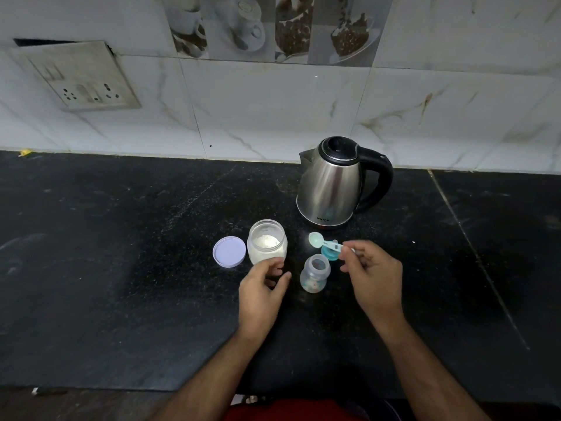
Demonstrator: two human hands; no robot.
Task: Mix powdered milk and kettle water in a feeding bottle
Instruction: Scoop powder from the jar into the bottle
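Head view: black stone counter [121,268] under marble wall tiles [273,110]. Right hand [375,275] pinches the spoon [326,243] — bowl pointing left toward the jar [267,241]; left hand [262,294] loosely open.

Black speckled stone tabletop [121,268] runs wide here, with a seam line [473,253] cutting across its right side. Behind it, white marbled wall tiles [273,110], a grubby socket plate [82,77] at left, and coffee-cup picture tiles [273,25] up top.

One kettle [331,183], one powder jar [267,242], one lid [229,251], one feeding bottle [315,273], one scoop [324,242].
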